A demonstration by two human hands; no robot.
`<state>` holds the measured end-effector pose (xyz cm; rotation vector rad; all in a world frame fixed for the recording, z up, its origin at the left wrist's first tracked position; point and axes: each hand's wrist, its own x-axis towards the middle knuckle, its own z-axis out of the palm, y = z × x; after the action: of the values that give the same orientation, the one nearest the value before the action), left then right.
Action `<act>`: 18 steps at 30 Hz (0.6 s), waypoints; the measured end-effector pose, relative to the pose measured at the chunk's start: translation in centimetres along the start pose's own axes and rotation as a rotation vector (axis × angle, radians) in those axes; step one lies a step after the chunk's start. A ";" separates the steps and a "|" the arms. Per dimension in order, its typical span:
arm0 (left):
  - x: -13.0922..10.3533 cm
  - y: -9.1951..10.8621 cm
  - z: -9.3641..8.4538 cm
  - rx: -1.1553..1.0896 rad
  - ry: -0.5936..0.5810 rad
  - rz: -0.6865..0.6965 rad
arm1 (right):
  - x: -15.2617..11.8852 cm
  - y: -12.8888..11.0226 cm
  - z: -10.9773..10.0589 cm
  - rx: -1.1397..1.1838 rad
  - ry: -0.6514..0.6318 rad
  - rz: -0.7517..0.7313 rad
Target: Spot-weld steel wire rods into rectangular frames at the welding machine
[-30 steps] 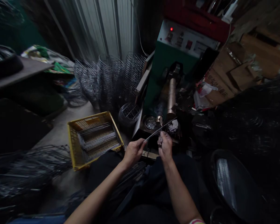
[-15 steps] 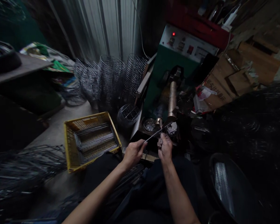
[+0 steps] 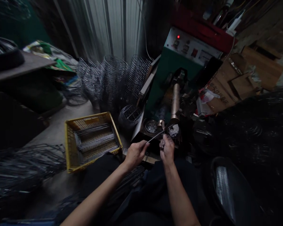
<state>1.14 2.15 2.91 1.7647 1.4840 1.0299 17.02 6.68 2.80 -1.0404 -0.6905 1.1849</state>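
Between my hands and the green machine [image 3: 153, 83] runs a thin metal rod [image 3: 155, 137]. My left hand [image 3: 136, 153] is closed on its lower end. The far end meets the small copper electrode [image 3: 160, 123] below the thick copper arm [image 3: 175, 102]. My right hand [image 3: 167, 147] is pinched just below that tip; what its fingers hold is too small to make out. A round dish of small metal parts [image 3: 151, 126] lies left of the electrode, and a crumpled whitish cloth [image 3: 174, 130] lies to the right.
A yellow crate [image 3: 67, 144] with wire pieces stands at the left. Stacked wire baskets [image 3: 113, 78] stand behind it. Cardboard boxes [image 3: 220, 94] are at the right, and a black tub [image 3: 211, 182] is at the lower right.
The view has shifted slightly, so the machine appears a little lower and farther right. The upper copper arm sits slightly differently against the rod; both hands keep nearly the same pose.
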 end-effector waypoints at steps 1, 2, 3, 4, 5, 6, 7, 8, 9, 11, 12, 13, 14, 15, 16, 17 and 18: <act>0.1 0.1 0.0 -0.003 0.001 0.001 | 0.0 0.0 0.0 0.000 -0.004 0.000; 0.2 0.2 -0.1 -0.006 0.003 0.004 | 0.1 0.0 0.0 0.002 -0.006 0.000; 0.3 0.3 -0.1 -0.009 0.005 0.005 | 0.2 0.0 0.0 0.005 -0.006 0.000; 0.4 0.3 -0.2 -0.010 0.005 0.006 | 0.3 0.0 0.0 0.006 -0.004 0.000; 0.5 0.4 -0.3 -0.013 0.005 0.010 | 0.3 -0.1 0.1 0.002 -0.002 0.000; 0.6 0.5 -0.3 -0.015 0.004 0.013 | 0.4 -0.1 0.1 -0.004 -0.006 -0.002; 0.6 0.5 -0.4 -0.016 0.003 0.016 | 0.4 -0.1 0.1 -0.014 -0.016 -0.004; 0.7 0.6 -0.5 -0.017 0.002 0.018 | 0.4 -0.1 0.2 -0.024 -0.029 -0.004; 0.7 0.5 -0.6 -0.020 -0.002 0.024 | 0.4 -0.1 0.2 -0.030 -0.042 -0.004; 0.7 0.4 -0.7 -0.027 -0.009 0.038 | 0.4 -0.1 0.1 -0.030 -0.051 -0.002; 0.7 0.3 -0.7 -0.032 -0.015 0.045 | 0.4 -0.1 0.1 -0.031 -0.042 -0.001; 0.8 0.2 -0.7 -0.036 -0.023 0.052 | 0.5 0.0 0.0 -0.036 -0.027 -0.003; 0.9 0.2 -0.7 -0.037 -0.032 0.061 | 0.6 -0.1 -0.1 -0.048 -0.011 -0.010; 1.1 0.1 -0.6 -0.037 -0.038 0.068 | 0.7 -0.1 -0.3 -0.065 0.005 -0.017; 1.3 0.1 -0.5 -0.037 -0.043 0.078 | 0.8 -0.2 -0.5 -0.084 0.019 -0.023; 1.6 0.1 -0.4 -0.040 -0.047 0.089 | 1.0 -0.3 -0.6 -0.101 0.033 -0.031; 2.0 0.1 -0.3 -0.045 -0.050 0.099 | 1.3 -0.4 -0.8 -0.115 0.044 -0.041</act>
<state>1.10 4.05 3.53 1.8343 1.3448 1.0526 18.26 7.64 2.78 -1.1398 -0.7486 1.0942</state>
